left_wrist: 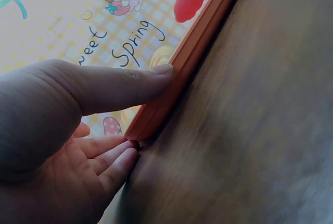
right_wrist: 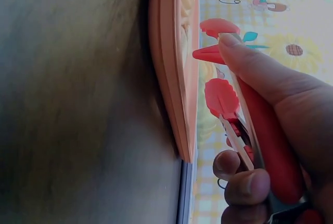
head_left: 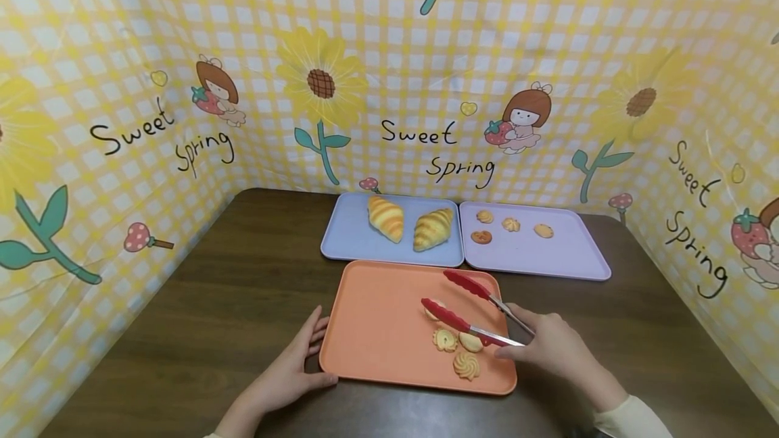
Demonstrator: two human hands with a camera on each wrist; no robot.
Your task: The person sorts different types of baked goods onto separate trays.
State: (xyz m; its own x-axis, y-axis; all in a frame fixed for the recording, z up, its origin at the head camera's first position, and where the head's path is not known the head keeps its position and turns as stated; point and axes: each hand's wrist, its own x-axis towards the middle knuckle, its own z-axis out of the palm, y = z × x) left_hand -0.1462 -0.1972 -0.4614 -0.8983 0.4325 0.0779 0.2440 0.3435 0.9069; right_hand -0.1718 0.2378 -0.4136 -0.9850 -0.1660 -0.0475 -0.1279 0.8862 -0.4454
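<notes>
The head view looks forward and down from above the near side of the bench (head_left: 201, 330), far enough back to take in the whole orange tray (head_left: 377, 330) and the patterned cloth (head_left: 389, 53) beyond. The left wrist view sits low, close behind the left grip (left_wrist: 49, 114), bench at picture right. The right wrist view, equally close to the right grip (right_wrist: 307, 104), has bench at picture left. All three share tray and cloth.

Right hand (right_wrist: 304, 104) grips red-handled tongs (right_wrist: 273, 146), tips (right_wrist: 220, 96) spread apart; orange tray (right_wrist: 166, 52) near, checked cloth (right_wrist: 291, 26) beyond
</notes>
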